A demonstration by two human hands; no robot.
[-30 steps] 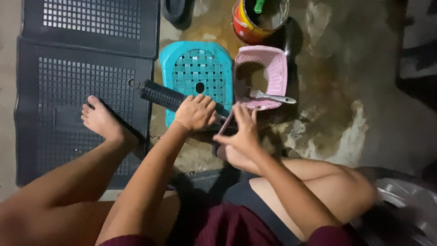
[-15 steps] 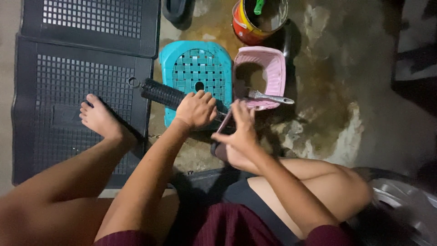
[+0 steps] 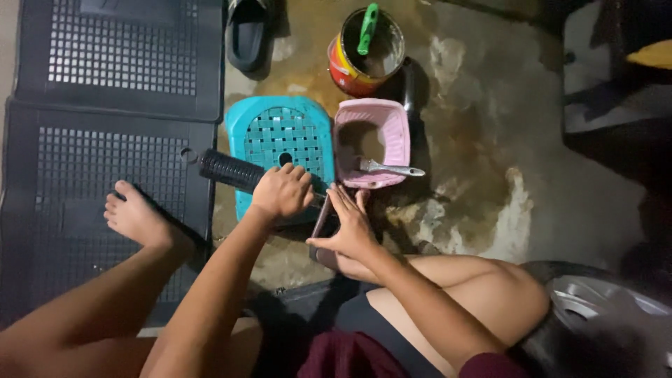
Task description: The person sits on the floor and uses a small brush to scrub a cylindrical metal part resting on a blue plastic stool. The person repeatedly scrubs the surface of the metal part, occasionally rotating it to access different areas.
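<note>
Left hand fisted on ribbed handle, right hand flat

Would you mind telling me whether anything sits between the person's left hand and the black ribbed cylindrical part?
Nothing visible does: the left hand is already closed around the black ribbed cylindrical part, over the turquoise plastic stool.

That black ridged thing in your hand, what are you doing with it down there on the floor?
A person sits on the wet floor. The left hand grips a black ridged handle lying across a turquoise stool. The right hand is open against a flat dark piece beside it. Next to the stool sits a pink basket with a metal tool, and a paint can beyond.
</note>
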